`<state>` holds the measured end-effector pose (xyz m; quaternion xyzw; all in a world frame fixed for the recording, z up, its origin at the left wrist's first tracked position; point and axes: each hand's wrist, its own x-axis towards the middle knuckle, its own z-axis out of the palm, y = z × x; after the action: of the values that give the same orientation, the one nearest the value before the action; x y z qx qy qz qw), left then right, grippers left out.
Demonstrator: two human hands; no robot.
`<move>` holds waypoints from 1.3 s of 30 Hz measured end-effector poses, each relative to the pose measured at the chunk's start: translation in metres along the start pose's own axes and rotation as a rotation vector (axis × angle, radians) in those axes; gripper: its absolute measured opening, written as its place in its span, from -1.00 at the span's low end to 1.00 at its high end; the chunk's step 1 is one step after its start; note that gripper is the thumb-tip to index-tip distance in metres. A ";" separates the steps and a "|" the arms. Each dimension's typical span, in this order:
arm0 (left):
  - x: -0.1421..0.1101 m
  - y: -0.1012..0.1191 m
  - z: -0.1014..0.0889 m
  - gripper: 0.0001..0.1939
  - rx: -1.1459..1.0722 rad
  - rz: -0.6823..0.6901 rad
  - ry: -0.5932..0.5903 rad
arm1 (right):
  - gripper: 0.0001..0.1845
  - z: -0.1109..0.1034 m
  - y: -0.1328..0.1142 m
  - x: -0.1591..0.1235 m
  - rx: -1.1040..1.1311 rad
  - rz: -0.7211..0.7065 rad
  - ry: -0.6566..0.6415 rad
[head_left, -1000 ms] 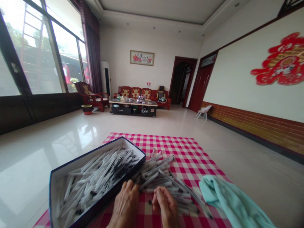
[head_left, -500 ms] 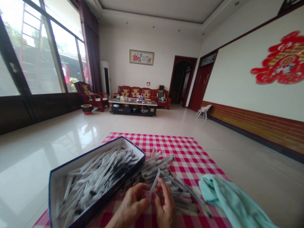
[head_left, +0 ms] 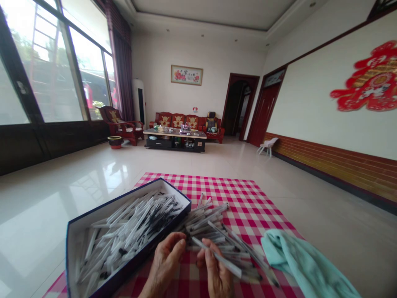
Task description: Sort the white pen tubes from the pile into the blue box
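My right hand pinches a translucent whitish pen between thumb and fingers. The pen slants from upper left down to the right. Left of it, my left hand has thumb and forefinger pressed together near a dark spot; whether something small is between them I cannot make out. A loose pile of similar pens, some with black ends, lies just beyond and beside both hands. To the left stands a blue-edged box full of clear and black pen pieces.
A pink-and-white checked cloth lies under the pile and box. At the right rests a crumpled mint-green cloth. Across the tiled floor are a low table, a red wooden sofa and a small chair.
The pen between my hands has swung from near upright to slanting down rightward, and is now in my right hand. My left hand has drawn away to the left.
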<state>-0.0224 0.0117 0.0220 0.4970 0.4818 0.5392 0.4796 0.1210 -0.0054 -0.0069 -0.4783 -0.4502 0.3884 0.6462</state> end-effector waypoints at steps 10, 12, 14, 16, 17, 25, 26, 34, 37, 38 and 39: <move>-0.001 -0.012 0.002 -0.63 -0.061 -0.063 -0.176 | -0.54 -0.007 -0.004 0.009 0.142 0.191 -0.109; -0.002 -0.011 0.006 -0.63 -0.100 -0.062 -0.204 | -0.57 -0.009 -0.001 0.012 0.143 0.160 -0.145; -0.003 -0.011 0.009 -0.63 -0.106 -0.035 -0.237 | -0.60 -0.010 -0.001 0.013 0.162 0.160 -0.175; -0.005 -0.011 0.011 -0.68 -0.037 0.060 -0.244 | -0.63 -0.011 -0.003 0.015 0.182 0.197 -0.183; -0.006 -0.011 0.011 -0.71 0.037 0.132 -0.224 | -0.63 -0.012 -0.003 0.015 0.187 0.220 -0.185; -0.012 -0.003 0.010 -0.80 0.548 0.505 -0.095 | -0.67 -0.012 -0.003 0.014 0.198 0.287 -0.192; -0.013 -0.003 0.010 -0.77 0.557 0.499 -0.103 | -0.68 -0.012 -0.003 0.014 0.213 0.291 -0.203; -0.011 -0.005 0.014 -0.52 0.473 0.154 -0.097 | -0.71 -0.011 0.000 0.014 0.328 0.322 -0.249; -0.011 -0.005 0.012 -0.55 0.430 0.190 -0.079 | -0.71 -0.012 0.001 0.014 0.332 0.315 -0.213; -0.011 -0.005 0.011 -0.59 0.410 0.215 -0.091 | -0.71 -0.012 0.000 0.014 0.331 0.310 -0.207; -0.011 -0.004 0.010 -0.64 0.391 0.238 -0.109 | -0.72 -0.012 0.000 0.014 0.327 0.305 -0.206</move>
<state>-0.0114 0.0016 0.0177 0.6621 0.4885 0.4610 0.3324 0.1370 0.0044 -0.0053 -0.3874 -0.3675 0.5961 0.5996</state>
